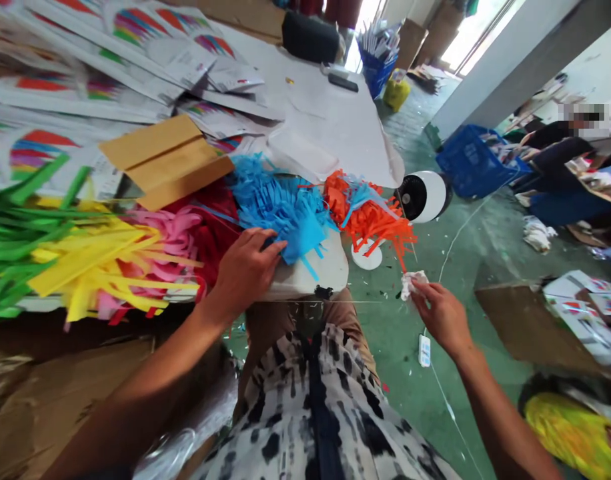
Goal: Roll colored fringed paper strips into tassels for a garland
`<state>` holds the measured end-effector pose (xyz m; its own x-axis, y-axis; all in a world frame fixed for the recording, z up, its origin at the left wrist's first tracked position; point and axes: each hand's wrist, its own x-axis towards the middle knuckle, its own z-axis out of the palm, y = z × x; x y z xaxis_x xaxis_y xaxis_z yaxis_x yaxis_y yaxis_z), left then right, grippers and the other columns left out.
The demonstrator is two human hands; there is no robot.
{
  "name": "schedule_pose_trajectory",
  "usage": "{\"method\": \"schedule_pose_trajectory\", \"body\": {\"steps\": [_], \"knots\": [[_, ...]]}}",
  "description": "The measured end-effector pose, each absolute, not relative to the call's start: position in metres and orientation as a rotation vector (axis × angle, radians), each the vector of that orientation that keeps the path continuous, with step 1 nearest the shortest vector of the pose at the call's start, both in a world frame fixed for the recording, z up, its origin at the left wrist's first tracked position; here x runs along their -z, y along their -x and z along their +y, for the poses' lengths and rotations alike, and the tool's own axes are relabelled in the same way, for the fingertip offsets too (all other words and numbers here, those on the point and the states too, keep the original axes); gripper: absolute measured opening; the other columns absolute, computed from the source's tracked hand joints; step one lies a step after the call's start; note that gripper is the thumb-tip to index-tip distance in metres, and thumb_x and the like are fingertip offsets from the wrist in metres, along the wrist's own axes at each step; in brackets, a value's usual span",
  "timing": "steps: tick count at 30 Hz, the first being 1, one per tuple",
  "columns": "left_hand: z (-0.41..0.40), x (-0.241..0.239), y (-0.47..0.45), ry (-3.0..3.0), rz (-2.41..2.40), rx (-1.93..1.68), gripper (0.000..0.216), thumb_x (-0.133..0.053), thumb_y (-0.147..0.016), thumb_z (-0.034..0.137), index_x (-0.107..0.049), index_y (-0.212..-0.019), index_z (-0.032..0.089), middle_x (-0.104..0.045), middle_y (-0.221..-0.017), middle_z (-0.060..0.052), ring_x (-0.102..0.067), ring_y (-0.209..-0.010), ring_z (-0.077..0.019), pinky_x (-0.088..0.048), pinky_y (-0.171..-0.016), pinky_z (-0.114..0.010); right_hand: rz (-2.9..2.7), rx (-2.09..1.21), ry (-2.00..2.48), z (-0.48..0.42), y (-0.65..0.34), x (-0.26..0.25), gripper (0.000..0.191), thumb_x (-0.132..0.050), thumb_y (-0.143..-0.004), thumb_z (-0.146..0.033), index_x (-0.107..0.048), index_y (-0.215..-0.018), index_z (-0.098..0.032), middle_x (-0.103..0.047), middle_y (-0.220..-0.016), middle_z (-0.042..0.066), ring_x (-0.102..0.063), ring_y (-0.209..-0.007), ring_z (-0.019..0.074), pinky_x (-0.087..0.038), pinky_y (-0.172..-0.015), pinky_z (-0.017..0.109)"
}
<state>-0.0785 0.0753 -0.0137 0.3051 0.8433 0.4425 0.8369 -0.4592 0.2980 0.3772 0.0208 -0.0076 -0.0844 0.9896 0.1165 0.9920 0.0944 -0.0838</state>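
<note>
My left hand point(245, 267) rests on the table edge with its fingers closed on the lower edge of a bunch of blue fringed paper point(280, 200). Red point(210, 227) and pink point(170, 233) fringed paper lie just left of it, with yellow strips point(95, 260) further left. My right hand point(438, 310) is out over the green floor, off the table, pinching a small crumpled white paper wad point(411, 283). Orange fringed paper point(370, 213) hangs over the table corner between the two hands.
Green strips point(15, 227), brown card pieces point(160, 160) and printed white sheets point(85, 87) cover the white table point(335, 120). A small fan point(423, 195) stands by the corner. A power strip point(424, 350) and cord lie on the floor. Blue crates point(468, 163) and a seated person point(565, 160) are at right.
</note>
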Motion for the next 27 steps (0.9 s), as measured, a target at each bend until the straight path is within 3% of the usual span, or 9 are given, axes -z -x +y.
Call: {"method": "schedule_pose_trajectory", "body": {"steps": [4, 7, 10, 12, 15, 19, 22, 24, 27], "knots": [[0.082, 0.014, 0.084, -2.477, 1.727, -0.945, 0.029, -0.055, -0.104, 0.031, -0.080, -0.113, 0.019, -0.072, -0.123, -0.013, -0.062, -0.120, -0.0321, -0.053, -0.107, -0.049, -1.816, -0.268, 1.933, 0.036, -0.379, 0.014, 0.044, -0.054, -0.094, -0.057, -0.076, -0.091, -0.019, -0.072, -0.085, 0.009, -0.060, -0.071, 0.0208, -0.043, -0.065, 0.032], [0.084, 0.015, 0.088, -2.455, 1.751, -0.972, 0.028, -0.057, -0.103, 0.032, -0.080, -0.111, 0.019, -0.073, -0.121, -0.012, -0.062, -0.119, -0.0312, -0.052, -0.107, -0.048, -1.692, -0.438, 1.899, 0.048, -0.384, 0.012, 0.056, -0.043, -0.096, -0.067, -0.070, -0.081, -0.020, -0.063, -0.066, 0.003, -0.053, -0.060, 0.0174, -0.041, -0.059, 0.029], [0.085, 0.015, 0.089, -2.447, 1.753, -0.963, 0.028, -0.057, -0.103, 0.032, -0.080, -0.111, 0.020, -0.073, -0.120, -0.012, -0.063, -0.118, -0.0313, -0.051, -0.108, -0.049, -1.689, -0.542, 1.909, 0.055, -0.389, 0.016, 0.065, -0.041, -0.094, -0.075, -0.069, -0.074, -0.020, -0.060, -0.060, 0.002, -0.048, -0.052, 0.0148, -0.040, -0.053, 0.028], [0.086, 0.015, 0.088, -2.447, 1.759, -0.941, 0.028, -0.056, -0.103, 0.033, -0.080, -0.110, 0.020, -0.073, -0.120, -0.013, -0.063, -0.118, -0.0314, -0.051, -0.108, -0.049, -1.683, -0.523, 1.957, 0.058, -0.393, 0.017, 0.063, -0.048, -0.090, -0.076, -0.071, -0.076, -0.019, -0.063, -0.061, 0.003, -0.047, -0.050, 0.0144, -0.039, -0.053, 0.028], [0.087, 0.012, 0.086, -2.442, 1.760, -0.920, 0.029, -0.055, -0.102, 0.033, -0.080, -0.109, 0.020, -0.073, -0.120, -0.013, -0.063, -0.119, -0.0317, -0.051, -0.109, -0.050, -1.633, -0.328, 2.054, 0.060, -0.397, 0.011, 0.056, -0.055, -0.088, -0.070, -0.077, -0.093, -0.018, -0.072, -0.084, 0.009, -0.053, -0.061, 0.0172, -0.042, -0.063, 0.033], [0.084, 0.009, 0.084, -2.433, 1.743, -0.912, 0.032, -0.053, -0.097, 0.020, -0.079, -0.116, 0.020, -0.071, -0.124, -0.012, -0.061, -0.123, -0.0316, -0.049, -0.113, -0.050, -1.681, -0.072, 2.051, 0.052, -0.393, 0.002, 0.058, -0.039, -0.101, -0.061, -0.077, -0.111, -0.019, -0.073, -0.108, 0.014, -0.061, -0.082, 0.0230, -0.048, -0.079, 0.039], [0.081, 0.008, 0.085, -2.442, 1.739, -0.892, 0.044, -0.050, -0.090, 0.011, -0.075, -0.126, 0.019, -0.070, -0.128, -0.012, -0.060, -0.127, -0.0321, -0.048, -0.115, -0.051, -1.944, -0.025, 1.956, 0.043, -0.381, 0.007, 0.054, -0.043, -0.102, -0.061, -0.074, -0.126, -0.024, -0.071, -0.120, 0.013, -0.066, -0.090, 0.0236, -0.051, -0.080, 0.038], [0.078, 0.008, 0.086, -2.451, 1.731, -0.870, 0.051, -0.050, -0.086, 0.007, -0.074, -0.129, 0.019, -0.069, -0.131, -0.013, -0.059, -0.129, -0.0324, -0.049, -0.116, -0.052, -2.048, -0.038, 1.916, 0.042, -0.376, 0.015, 0.050, -0.048, -0.101, -0.060, -0.076, -0.125, -0.026, -0.071, -0.119, 0.012, -0.068, -0.087, 0.0231, -0.051, -0.075, 0.037], [0.076, 0.006, 0.086, -2.473, 1.686, -0.831, 0.058, -0.051, -0.082, 0.002, -0.072, -0.133, 0.019, -0.067, -0.135, -0.014, -0.057, -0.132, -0.0334, -0.049, -0.116, -0.053, -2.050, -0.038, 1.870, 0.048, -0.375, 0.024, 0.049, -0.046, -0.103, -0.059, -0.080, -0.107, -0.023, -0.072, -0.096, 0.010, -0.065, -0.074, 0.0208, -0.048, -0.066, 0.035]]}}
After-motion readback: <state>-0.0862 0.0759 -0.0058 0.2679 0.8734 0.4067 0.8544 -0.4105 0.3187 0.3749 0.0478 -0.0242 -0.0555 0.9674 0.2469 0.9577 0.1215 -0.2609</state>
